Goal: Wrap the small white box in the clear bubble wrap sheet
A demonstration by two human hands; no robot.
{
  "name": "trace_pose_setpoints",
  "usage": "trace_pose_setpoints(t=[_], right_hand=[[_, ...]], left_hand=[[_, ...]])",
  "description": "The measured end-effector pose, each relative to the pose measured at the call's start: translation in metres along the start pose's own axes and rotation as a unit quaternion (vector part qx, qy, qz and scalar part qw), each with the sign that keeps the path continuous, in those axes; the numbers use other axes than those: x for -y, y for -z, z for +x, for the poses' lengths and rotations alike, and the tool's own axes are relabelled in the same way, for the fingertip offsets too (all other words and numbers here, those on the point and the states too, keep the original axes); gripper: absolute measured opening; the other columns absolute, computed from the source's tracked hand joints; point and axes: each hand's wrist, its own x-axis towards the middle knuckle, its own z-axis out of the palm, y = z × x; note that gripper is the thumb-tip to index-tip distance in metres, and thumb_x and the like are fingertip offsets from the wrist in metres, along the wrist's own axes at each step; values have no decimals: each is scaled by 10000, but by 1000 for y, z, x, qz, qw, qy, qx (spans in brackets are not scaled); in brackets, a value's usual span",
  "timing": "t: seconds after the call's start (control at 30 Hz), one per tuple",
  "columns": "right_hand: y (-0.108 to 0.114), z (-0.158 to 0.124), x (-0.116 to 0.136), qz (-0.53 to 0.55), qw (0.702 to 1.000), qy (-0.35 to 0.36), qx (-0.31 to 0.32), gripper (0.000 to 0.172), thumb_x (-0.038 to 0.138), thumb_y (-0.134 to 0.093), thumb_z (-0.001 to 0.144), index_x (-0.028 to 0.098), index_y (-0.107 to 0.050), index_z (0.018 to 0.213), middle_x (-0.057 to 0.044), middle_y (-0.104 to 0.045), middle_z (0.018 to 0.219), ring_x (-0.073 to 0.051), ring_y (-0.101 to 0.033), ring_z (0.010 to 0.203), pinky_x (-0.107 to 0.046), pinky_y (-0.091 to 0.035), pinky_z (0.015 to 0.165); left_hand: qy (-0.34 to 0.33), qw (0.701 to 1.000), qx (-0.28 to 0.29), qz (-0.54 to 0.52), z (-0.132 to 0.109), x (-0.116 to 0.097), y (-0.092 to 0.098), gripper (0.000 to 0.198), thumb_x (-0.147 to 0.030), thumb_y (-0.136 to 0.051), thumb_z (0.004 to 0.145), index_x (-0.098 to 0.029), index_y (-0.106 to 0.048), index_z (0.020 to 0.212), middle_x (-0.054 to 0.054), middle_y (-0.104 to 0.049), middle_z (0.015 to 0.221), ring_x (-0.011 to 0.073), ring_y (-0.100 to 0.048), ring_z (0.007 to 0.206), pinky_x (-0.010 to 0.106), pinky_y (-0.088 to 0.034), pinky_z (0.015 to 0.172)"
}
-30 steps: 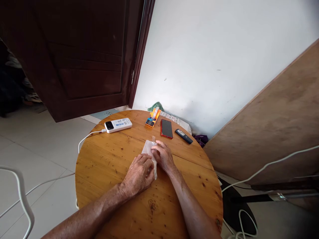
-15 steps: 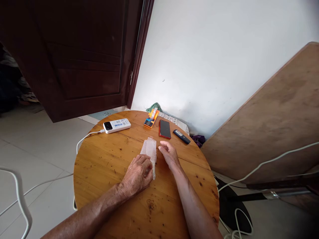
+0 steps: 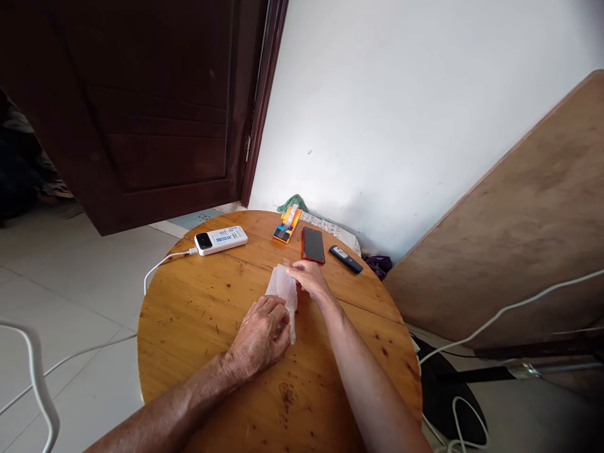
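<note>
A whitish, translucent piece of bubble wrap (image 3: 282, 284), folded into a narrow strip, lies on the round wooden table (image 3: 189, 314). What looks like a bit of clear tape sticks out at its far end. My left hand (image 3: 264, 328) rests over the near left part of the wrap, fingers curled and pressed onto it. At the far right corner, my right hand (image 3: 309, 279) has its fingertips together on the wrap's edge; the thumb is partly hidden.
Beyond the wrap stand an orange tape dispenser (image 3: 287, 225), a red-edged phone (image 3: 313, 245) and a dark handheld device (image 3: 346, 258). A white power bank (image 3: 221, 240) with a cable lies at the left. A wall (image 3: 377, 113) and a dark door (image 3: 165, 126) rise behind.
My right hand has moved left and slightly forward, from beside the bubble wrap onto its far corner, its fingers closing. My left hand has stayed on the near part.
</note>
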Motion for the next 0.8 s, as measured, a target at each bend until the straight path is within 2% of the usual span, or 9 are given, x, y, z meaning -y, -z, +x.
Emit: trace_pose_setpoints(t=[0.17, 0.37, 0.63, 0.8], right_hand=[[-4, -6, 1, 29, 999, 42, 9, 180, 343, -676, 581, 171, -624, 571, 58, -492, 489, -101, -415, 500, -227, -276, 476], [0, -10, -2, 79, 993, 69, -60, 222, 412, -616, 655, 193, -597, 630, 46, -513, 542, -123, -429, 547, -245, -306, 522], [2, -13, -19, 87, 989, 68, -103, 218, 407, -620, 650, 204, -565, 593, 41, -522, 539, -137, -452, 567, -253, -334, 538], [1, -15, -19, 85, 988, 74, -105, 180, 382, -593, 678, 203, -607, 657, 12, -625, 647, -163, -536, 664, -246, -394, 577]], left_hand=[[-4, 1000, 0, 3, -1, 0, 0, 128, -77, -545, 766, -196, -585, 790, 101, -679, 1099, 240, -608, 1071, 386, -510, 942], [-10, 1000, -3, -12, 0, -4, 1, 139, -62, -549, 760, -193, -582, 790, 110, -679, 1131, 244, -620, 1085, 388, -518, 951], [1, 999, 19, -49, 4, 0, -2, 143, -61, -556, 767, -195, -601, 788, 116, -666, 1191, 229, -619, 1132, 355, -520, 961], [-23, 999, 14, 33, 4, -1, 3, 116, -98, -585, 784, -206, -626, 789, 72, -656, 1244, 266, -543, 1172, 439, -483, 975]])
